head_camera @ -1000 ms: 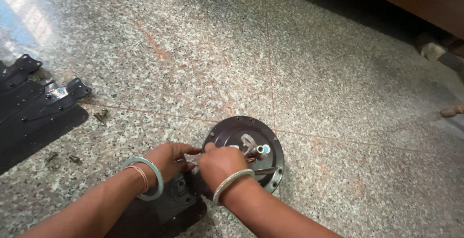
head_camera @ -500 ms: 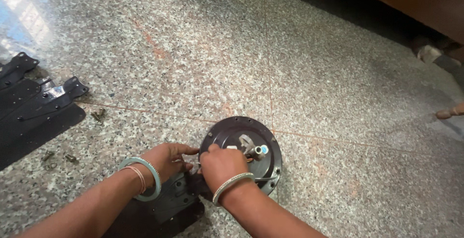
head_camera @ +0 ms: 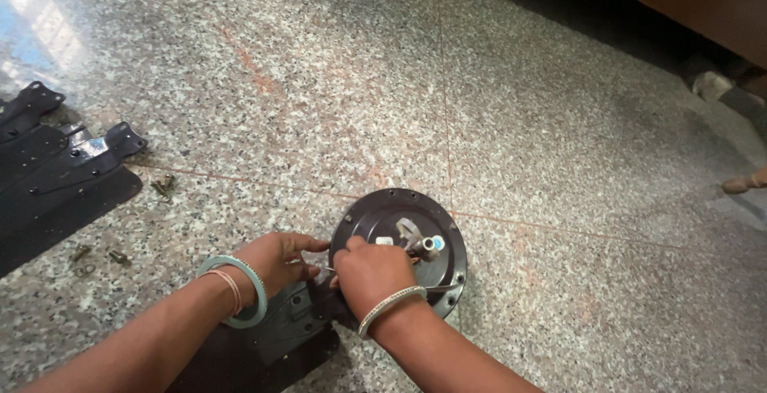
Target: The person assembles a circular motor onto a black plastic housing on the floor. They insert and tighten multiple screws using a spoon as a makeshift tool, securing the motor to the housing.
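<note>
Nearest, left hand [head_camera: 276,263]: pale green bangle and thin pink ones at the wrist; fingers curled, thumb and forefinger pinched toward a thin metal tool [head_camera: 319,266] that runs across to the other hand. Whether this grip truly clamps the tool cannot be told.

Right hand [head_camera: 369,275]: silver bangle at the wrist, fist closed with knuckles up, resting on the near edge of the round motor housing [head_camera: 399,219]. What its grip has hold of is hidden under the fingers.

Beneath both wrists: dark fan blade [head_camera: 280,337], flat on the floor, its bracket end meeting the housing just under the right hand.

Just beyond the right hand: round motor housing, dark, dish-shaped, bolt holes around the rim, lying flat on the granite floor [head_camera: 495,105]. Central shaft [head_camera: 432,244], metal, upright, light-coloured tip, just beside the right knuckles.

Left of the left hand, apart: loose screws [head_camera: 164,188], brass-coloured, scattered on the floor.

Farther left: spare fan blades [head_camera: 60,177], black, stacked flat with brackets uppermost.

Far right: another person's foot [head_camera: 743,183] at the frame edge.
</note>
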